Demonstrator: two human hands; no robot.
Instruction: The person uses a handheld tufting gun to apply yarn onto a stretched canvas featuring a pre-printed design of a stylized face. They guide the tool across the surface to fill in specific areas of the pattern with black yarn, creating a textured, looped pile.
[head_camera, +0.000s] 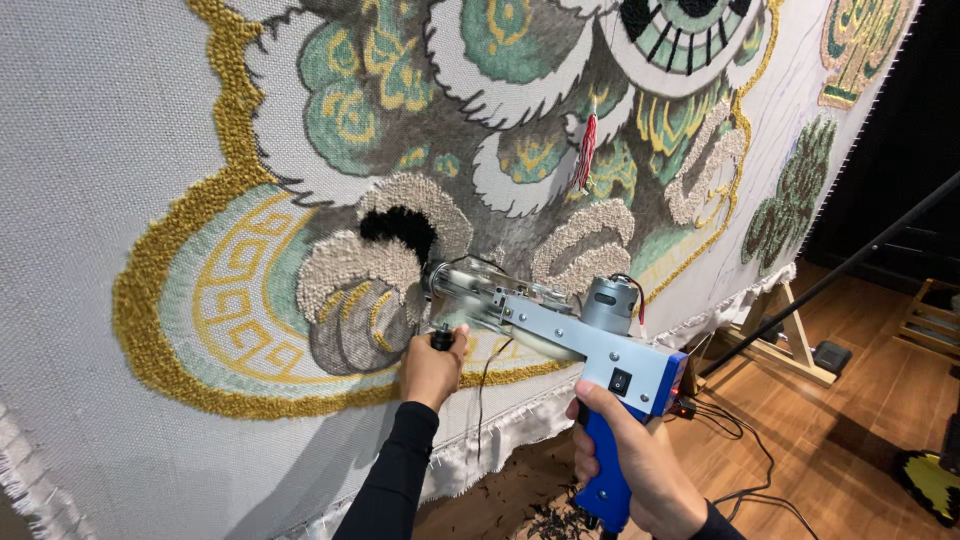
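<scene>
Tufting gun (560, 335) pressed nose-first vs. stretched rug cloth (90, 150), by grey-cream loops. Right hand (635, 465) clenched on blue handle; left hand (432, 370) clenched on front knob, black.

Pale grey backing cloth (90, 130) carries a tufted design: a mustard-gold border (150, 300) enclosing a mint-green band with a yellow key-fret pattern (235, 300). Cream loops (345, 265) surround a black patch (398, 226); grey-brown ground bears green scrolls with yellow swirls (350, 100). A red tassel (586, 150) hangs at centre. The tufting gun (600, 355) is silver-grey with a blue handle (606, 480). Both sleeves (395, 480) are black; the floor (860, 400) is warm brown wood.
</scene>
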